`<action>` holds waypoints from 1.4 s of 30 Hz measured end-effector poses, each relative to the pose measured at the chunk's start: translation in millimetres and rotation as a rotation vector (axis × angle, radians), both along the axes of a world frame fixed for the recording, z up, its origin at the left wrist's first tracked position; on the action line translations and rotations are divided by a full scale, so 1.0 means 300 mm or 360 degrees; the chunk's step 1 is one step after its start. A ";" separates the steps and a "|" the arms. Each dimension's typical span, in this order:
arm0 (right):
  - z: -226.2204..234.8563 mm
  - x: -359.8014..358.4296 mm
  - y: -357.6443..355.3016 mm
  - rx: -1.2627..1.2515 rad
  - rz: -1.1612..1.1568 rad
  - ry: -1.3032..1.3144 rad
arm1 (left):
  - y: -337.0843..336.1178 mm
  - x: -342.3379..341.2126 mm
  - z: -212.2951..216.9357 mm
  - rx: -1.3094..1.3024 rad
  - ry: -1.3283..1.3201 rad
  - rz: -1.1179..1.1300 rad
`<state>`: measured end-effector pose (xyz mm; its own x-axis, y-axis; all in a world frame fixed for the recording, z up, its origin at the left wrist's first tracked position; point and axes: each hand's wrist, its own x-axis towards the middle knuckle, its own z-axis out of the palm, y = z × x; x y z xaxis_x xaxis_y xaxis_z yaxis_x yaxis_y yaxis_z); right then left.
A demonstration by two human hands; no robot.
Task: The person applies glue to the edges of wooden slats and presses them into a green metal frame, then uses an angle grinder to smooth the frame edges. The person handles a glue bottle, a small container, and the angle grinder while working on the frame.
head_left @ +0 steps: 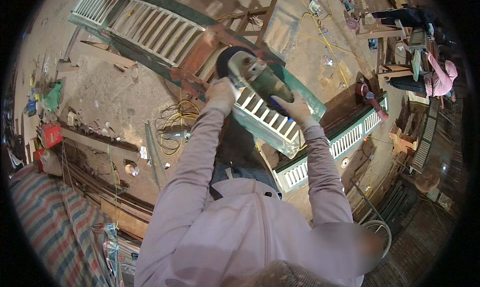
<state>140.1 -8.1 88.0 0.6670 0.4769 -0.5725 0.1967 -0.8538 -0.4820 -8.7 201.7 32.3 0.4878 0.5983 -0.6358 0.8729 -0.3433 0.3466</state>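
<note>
I hold a green angle grinder (271,85) with both hands over a louvred shutter panel. My right hand (296,110) is wrapped round the rear of its body. My left hand (222,93) is closed at the front, beside the dark round disc (223,61). What exactly the left fingers grip there is partly hidden, but they are at the tool's side. Beneath the tool lies the shutter panel (196,19), with a green frame, pale slats and a bare reddish-brown stretch in its middle. Whether the disc touches the wood I cannot tell.
Another green-framed shutter (345,143) lies to the right, with a co-worker's arm (371,101) at its far end. A person in pink (442,78) works at far right. Yellow cables (179,118) coil on the floor. A red box (51,135) and striped sheet (42,214) are left.
</note>
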 end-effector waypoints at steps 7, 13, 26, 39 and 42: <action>-0.118 0.117 -0.188 0.0438 -0.0613 0.0276 | -0.056 0.292 -0.009 -0.0061 -0.0075 -0.0309; -0.113 0.014 -0.175 0.0318 -0.0528 0.0344 | -0.024 0.163 0.017 -0.0102 -0.0055 -0.0311; -0.125 0.121 0.033 0.0664 -0.0390 0.0295 | 0.139 0.173 0.002 -0.0017 -0.0257 -0.0209; 0.015 -0.136 0.064 0.0227 -0.0057 0.0146 | 0.103 -0.130 0.074 -0.0042 0.0081 0.0025; 0.020 -0.178 0.065 0.0289 0.0199 0.0042 | 0.042 -0.277 -0.055 -0.0077 -0.0039 0.0019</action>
